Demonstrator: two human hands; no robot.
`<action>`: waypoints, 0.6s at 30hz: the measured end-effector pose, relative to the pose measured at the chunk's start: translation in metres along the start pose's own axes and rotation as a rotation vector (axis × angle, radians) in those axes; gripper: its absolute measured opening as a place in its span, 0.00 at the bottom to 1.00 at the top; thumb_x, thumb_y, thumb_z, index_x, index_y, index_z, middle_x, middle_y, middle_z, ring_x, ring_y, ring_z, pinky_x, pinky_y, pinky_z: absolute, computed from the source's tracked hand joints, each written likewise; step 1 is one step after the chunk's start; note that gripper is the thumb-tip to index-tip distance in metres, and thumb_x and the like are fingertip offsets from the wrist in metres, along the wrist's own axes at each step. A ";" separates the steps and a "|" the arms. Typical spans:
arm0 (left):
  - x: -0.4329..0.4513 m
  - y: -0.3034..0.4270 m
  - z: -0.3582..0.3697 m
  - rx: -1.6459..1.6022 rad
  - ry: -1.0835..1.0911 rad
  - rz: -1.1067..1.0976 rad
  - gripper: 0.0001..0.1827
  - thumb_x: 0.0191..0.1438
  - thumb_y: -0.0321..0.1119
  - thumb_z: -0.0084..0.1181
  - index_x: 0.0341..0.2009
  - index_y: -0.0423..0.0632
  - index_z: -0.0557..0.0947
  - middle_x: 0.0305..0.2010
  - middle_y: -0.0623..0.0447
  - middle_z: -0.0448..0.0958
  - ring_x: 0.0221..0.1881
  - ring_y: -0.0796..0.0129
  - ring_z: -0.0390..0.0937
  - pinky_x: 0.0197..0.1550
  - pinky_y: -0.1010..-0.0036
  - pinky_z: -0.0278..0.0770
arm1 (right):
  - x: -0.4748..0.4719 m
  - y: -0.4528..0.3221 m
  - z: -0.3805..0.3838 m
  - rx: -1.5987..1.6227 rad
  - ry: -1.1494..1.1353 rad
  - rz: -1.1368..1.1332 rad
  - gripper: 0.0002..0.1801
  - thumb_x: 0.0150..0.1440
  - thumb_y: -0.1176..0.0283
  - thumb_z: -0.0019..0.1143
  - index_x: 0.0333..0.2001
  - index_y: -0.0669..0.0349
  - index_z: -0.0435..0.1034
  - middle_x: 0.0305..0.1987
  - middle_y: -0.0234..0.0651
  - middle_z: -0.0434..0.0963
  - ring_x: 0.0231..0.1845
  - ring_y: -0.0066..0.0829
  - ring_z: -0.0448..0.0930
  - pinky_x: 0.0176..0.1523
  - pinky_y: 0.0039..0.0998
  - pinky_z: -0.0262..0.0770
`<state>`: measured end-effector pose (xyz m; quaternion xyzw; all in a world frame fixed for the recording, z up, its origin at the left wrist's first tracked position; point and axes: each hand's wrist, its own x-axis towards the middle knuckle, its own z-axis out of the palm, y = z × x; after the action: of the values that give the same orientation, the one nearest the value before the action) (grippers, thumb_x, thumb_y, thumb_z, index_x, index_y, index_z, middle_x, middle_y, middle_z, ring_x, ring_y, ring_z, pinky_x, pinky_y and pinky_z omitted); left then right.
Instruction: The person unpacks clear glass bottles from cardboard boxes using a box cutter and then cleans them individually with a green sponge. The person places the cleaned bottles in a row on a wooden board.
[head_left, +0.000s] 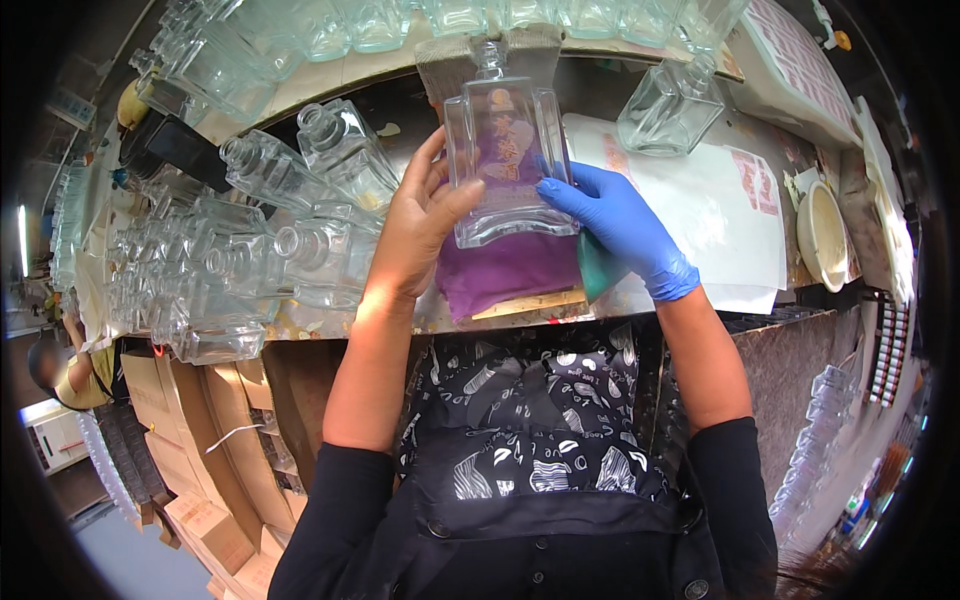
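A clear glass bottle (506, 161) with gold characters on its front is held between both hands, its neck pointing away from me. My bare left hand (435, 195) grips its left side, thumb on the front face. My right hand (600, 217), in a blue glove, grips the lower right side, with a green cloth (598, 266) below the palm. Under the bottle lies a purple cloth (510, 274) with a wooden strip (529, 304) at its near edge. White sheets with red print (697, 232) lie to the right, and another glass bottle (670, 109) rests beyond them.
Many clear glass bottles (319, 255) lie at the left, and more line the far shelf (341, 75). A cream bowl (823, 235) stands at the right. Cardboard boxes (214, 529) are below the table on the left. Another person (82, 371) is at the far left.
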<state>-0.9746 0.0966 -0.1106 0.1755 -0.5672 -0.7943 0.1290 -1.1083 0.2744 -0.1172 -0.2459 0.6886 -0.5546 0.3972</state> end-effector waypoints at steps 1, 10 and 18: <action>-0.001 0.000 0.001 0.064 -0.007 0.024 0.41 0.53 0.34 0.60 0.66 0.40 0.55 0.62 0.40 0.64 0.61 0.59 0.66 0.61 0.68 0.64 | 0.000 0.001 0.000 0.024 0.001 -0.007 0.31 0.55 0.51 0.58 0.53 0.66 0.71 0.39 0.34 0.79 0.41 0.19 0.75 0.49 0.23 0.70; 0.004 0.007 0.006 -0.159 0.058 -0.042 0.38 0.53 0.34 0.60 0.64 0.39 0.58 0.59 0.42 0.67 0.59 0.61 0.67 0.60 0.68 0.65 | 0.003 -0.005 -0.014 0.145 -0.017 0.234 0.32 0.56 0.46 0.54 0.48 0.66 0.73 0.35 0.34 0.78 0.38 0.22 0.75 0.47 0.25 0.70; 0.019 -0.001 0.012 0.022 0.067 0.086 0.42 0.47 0.35 0.67 0.63 0.40 0.59 0.57 0.44 0.68 0.56 0.62 0.68 0.57 0.68 0.68 | -0.002 -0.010 0.005 -0.157 0.078 -0.021 0.32 0.53 0.45 0.58 0.46 0.67 0.73 0.33 0.34 0.78 0.35 0.21 0.75 0.43 0.25 0.71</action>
<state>-0.9968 0.0993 -0.1105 0.1789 -0.5783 -0.7754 0.1799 -1.1039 0.2705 -0.1076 -0.2618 0.7421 -0.5125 0.3437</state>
